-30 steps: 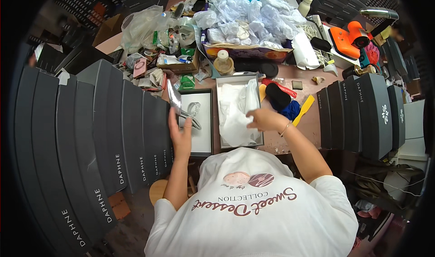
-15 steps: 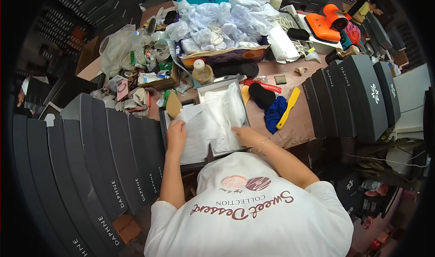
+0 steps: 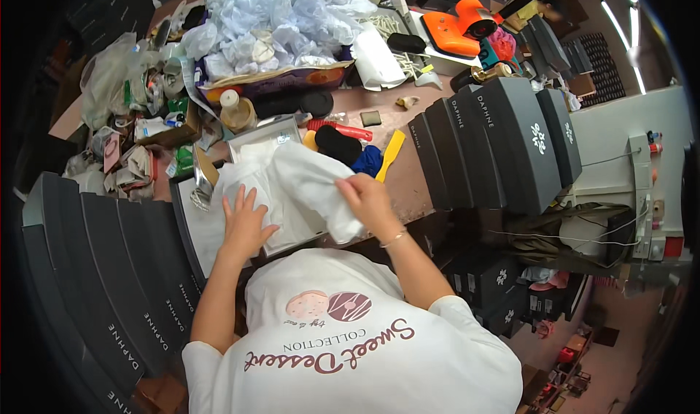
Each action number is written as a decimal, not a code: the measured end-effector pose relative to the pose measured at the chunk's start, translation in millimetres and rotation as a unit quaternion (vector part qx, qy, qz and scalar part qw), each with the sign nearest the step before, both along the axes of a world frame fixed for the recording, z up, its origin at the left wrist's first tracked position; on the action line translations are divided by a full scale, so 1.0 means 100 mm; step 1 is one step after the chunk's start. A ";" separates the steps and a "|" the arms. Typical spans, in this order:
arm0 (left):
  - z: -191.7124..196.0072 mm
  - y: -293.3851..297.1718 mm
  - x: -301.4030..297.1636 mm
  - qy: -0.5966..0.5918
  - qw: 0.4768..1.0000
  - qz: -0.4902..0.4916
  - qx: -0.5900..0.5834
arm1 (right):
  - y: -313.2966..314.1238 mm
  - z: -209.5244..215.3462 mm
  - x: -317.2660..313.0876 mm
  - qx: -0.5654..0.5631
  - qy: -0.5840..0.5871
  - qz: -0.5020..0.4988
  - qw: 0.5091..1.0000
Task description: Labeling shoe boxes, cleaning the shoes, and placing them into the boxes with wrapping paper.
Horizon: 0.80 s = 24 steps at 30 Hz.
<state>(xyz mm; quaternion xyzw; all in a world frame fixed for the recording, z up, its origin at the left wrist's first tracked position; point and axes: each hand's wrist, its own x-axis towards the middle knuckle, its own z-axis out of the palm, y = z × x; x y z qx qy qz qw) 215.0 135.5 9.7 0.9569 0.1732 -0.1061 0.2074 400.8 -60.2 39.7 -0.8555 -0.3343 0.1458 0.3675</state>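
Note:
In front of me lies an open shoebox (image 3: 264, 134) lined with white tissue paper (image 3: 244, 172). My left hand (image 3: 246, 224) rests on the paper with its fingers spread. My right hand (image 3: 367, 201) pinches the edge of a white wrapping (image 3: 312, 184), raised and slanting over the right side of the box. Whether something is inside the wrapping cannot be made out. Beside the box on the left is a dark-edged box part (image 3: 188, 217), with a brown card piece (image 3: 206, 167) standing at its far end.
Dark shoeboxes stand in rows at left (image 3: 102, 268) and right (image 3: 503, 144). Beyond are a carton (image 3: 277, 80) of crumpled white paper, a bottle (image 3: 237, 111), an orange device (image 3: 452, 35), a yellow-handled tool (image 3: 391, 153) and blue cloth (image 3: 367, 160).
My right hand has lifted the wrapping up and right. My left hand has let go of the paper's edge and spread over it. The whole view has swung to the right.

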 end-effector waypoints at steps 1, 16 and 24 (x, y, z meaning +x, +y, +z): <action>-0.15 0.03 -0.08 0.005 1.000 0.017 -0.016 | -0.19 0.02 0.11 -0.037 0.079 0.001 0.996; -0.81 0.13 -0.39 -0.174 0.958 0.208 -0.095 | -0.05 -1.12 -0.05 -0.024 0.274 0.117 0.954; -0.97 0.13 -0.34 -0.250 0.937 0.243 -0.015 | -0.43 -1.17 -0.14 0.014 0.185 0.034 0.982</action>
